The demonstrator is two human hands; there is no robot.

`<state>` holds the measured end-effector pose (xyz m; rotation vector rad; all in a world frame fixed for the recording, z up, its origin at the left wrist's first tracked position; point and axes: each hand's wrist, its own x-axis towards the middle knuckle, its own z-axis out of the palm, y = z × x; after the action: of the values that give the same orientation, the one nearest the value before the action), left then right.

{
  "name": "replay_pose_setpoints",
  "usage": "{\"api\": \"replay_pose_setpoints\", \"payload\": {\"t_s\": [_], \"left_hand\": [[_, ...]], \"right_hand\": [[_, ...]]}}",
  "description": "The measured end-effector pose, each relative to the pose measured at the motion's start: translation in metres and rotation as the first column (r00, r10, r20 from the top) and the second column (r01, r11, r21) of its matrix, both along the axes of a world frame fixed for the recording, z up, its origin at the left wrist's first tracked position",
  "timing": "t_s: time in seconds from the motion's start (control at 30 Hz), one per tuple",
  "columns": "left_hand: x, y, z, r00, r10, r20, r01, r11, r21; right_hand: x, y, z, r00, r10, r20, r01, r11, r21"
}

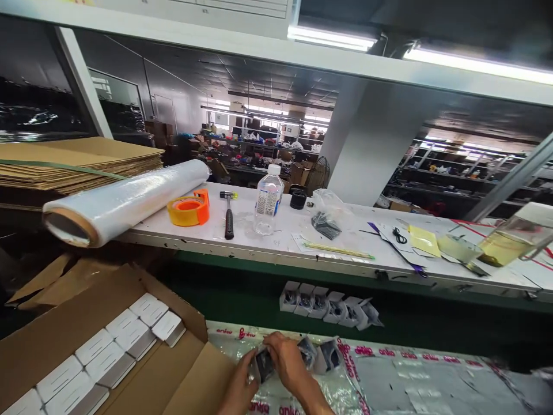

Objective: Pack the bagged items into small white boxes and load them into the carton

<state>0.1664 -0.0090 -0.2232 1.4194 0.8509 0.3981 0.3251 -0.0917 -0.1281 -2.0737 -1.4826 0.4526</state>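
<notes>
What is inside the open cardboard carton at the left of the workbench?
The cardboard carton holds rows of small white boxes, packed side by side. Its flaps and the picture's edge hide part of them, and any lower layers cannot be seen.

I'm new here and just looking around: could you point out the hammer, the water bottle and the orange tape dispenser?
hammer point(228, 219): head view, on its black handle.
water bottle point(267, 202): head view, on its label.
orange tape dispenser point(189, 210): head view, on the tape roll's side.
</notes>
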Motion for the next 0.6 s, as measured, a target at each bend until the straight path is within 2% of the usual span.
{"api": "replay_pose_setpoints", "payload": {"t_s": [0.07, 0.17, 0.23, 0.3, 0.37, 0.43, 0.6], "left_hand": [[-0.001, -0.001, -0.001, 0.999, 0.005, -0.035, -0.006, 1.000, -0.028], [0.000, -0.002, 0.000, 0.998, 0.012, -0.067, -0.016, 0.998, -0.061], [0.002, -0.001, 0.001, 0.997, 0.017, -0.074, -0.022, 0.998, -0.065], [0.003, 0.000, 0.002, 0.997, 0.020, -0.076, -0.025, 0.998, -0.060], [0.004, 0.001, 0.001, 0.997, 0.020, -0.076, -0.024, 0.998, -0.056], [0.004, 0.002, 0.000, 0.997, 0.017, -0.080, -0.021, 0.999, -0.048], [0.001, -0.002, -0.003, 0.995, -0.004, -0.095, 0.002, 1.000, -0.024]], "right_hand": [[-0.006, -0.010, -0.021, 0.981, -0.157, -0.117, 0.166, 0.984, 0.069], [-0.015, -0.028, -0.061, 0.838, -0.414, -0.355, 0.475, 0.874, 0.102], [-0.023, -0.038, -0.087, 0.761, -0.473, -0.444, 0.560, 0.825, 0.081], [-0.030, -0.045, -0.105, 0.757, -0.455, -0.468, 0.554, 0.827, 0.092], [-0.036, -0.046, -0.111, 0.792, -0.428, -0.435, 0.523, 0.843, 0.124], [-0.038, -0.042, -0.110, 0.813, -0.448, -0.371, 0.524, 0.842, 0.132], [-0.041, -0.022, -0.100, 0.788, -0.545, -0.287, 0.590, 0.801, 0.098]]}}
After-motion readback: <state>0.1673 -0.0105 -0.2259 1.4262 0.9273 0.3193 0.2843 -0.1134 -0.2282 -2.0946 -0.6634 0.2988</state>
